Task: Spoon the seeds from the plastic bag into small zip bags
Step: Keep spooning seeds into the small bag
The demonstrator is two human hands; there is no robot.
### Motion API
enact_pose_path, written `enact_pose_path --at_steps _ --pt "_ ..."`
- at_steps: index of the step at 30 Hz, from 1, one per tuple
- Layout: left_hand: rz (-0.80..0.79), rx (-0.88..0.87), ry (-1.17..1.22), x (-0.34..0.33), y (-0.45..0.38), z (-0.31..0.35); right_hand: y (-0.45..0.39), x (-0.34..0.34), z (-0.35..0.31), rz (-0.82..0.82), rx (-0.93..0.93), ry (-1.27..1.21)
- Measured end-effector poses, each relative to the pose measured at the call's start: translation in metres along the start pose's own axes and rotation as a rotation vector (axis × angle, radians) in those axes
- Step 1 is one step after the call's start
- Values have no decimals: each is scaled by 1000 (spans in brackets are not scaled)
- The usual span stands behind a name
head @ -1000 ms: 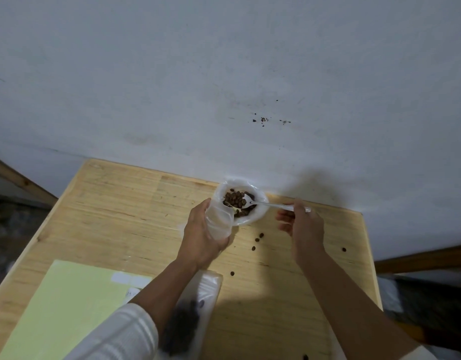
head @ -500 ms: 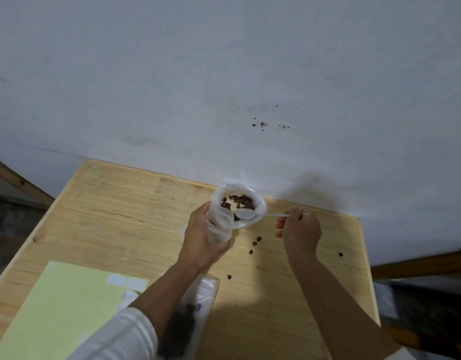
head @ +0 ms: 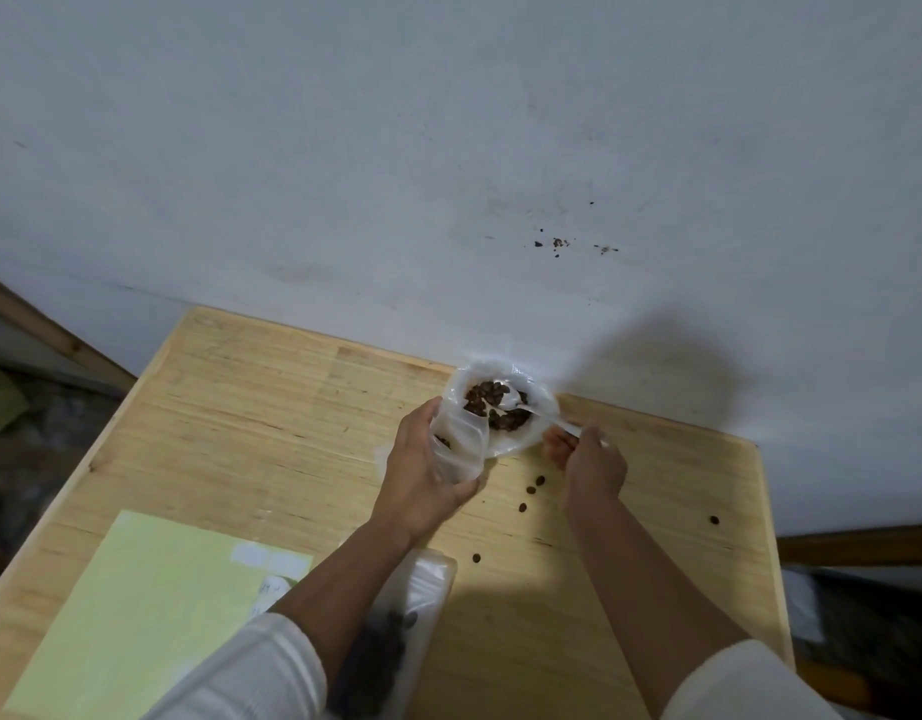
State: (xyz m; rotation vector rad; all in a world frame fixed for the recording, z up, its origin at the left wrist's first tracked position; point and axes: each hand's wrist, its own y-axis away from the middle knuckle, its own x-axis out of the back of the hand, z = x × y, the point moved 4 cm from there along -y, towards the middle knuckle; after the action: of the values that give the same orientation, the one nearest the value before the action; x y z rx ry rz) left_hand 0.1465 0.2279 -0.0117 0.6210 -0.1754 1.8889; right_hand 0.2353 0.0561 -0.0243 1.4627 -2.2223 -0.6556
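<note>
A clear plastic bag (head: pixel 521 443) with dark brown seeds (head: pixel 487 394) stands open near the far edge of the wooden table (head: pixel 272 407). My left hand (head: pixel 422 475) grips a small clear zip bag (head: pixel 461 449) right beside the big bag. My right hand (head: pixel 591 459) pinches the handle of a white plastic spoon (head: pixel 521 405), whose bowl is down among the seeds. Another zip bag (head: pixel 396 626) holding dark seeds lies under my left forearm.
Several loose seeds (head: pixel 531 491) lie scattered on the table between my hands, one more (head: pixel 714 520) near the right edge. A pale green sheet (head: pixel 152 610) with white labels covers the near left. A grey wall (head: pixel 448 174) rises directly behind the table.
The spoon has tilted steeper into the big bag, and my right hand has moved in closer to it. My left hand stays on the small bag.
</note>
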Motion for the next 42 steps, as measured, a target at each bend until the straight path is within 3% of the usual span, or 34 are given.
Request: enact_pose_path --at_steps 8,14,17,21,28,33,38,42 --pt "9 2 4 0 1 0 13 23 -23 -98 64 -9" --pt "29 -4 -27 -1 1 2 54 22 -60 -284 456 217" --pt "32 -13 -19 0 3 4 64 23 -69 -199 579 297" --pt "15 -6 -12 1 4 3 42 28 -61 13 493 468" --pt "-8 -11 -2 -3 2 1 6 16 -35 126 346 576" --pt "-7 -10 13 -3 0 2 -3 9 -19 173 191 344" --pt "-2 -19 4 -2 -3 1 -8 4 -5 46 -23 30" --pt "5 -16 0 -2 -3 0 -7 8 -5 -15 -52 -56"
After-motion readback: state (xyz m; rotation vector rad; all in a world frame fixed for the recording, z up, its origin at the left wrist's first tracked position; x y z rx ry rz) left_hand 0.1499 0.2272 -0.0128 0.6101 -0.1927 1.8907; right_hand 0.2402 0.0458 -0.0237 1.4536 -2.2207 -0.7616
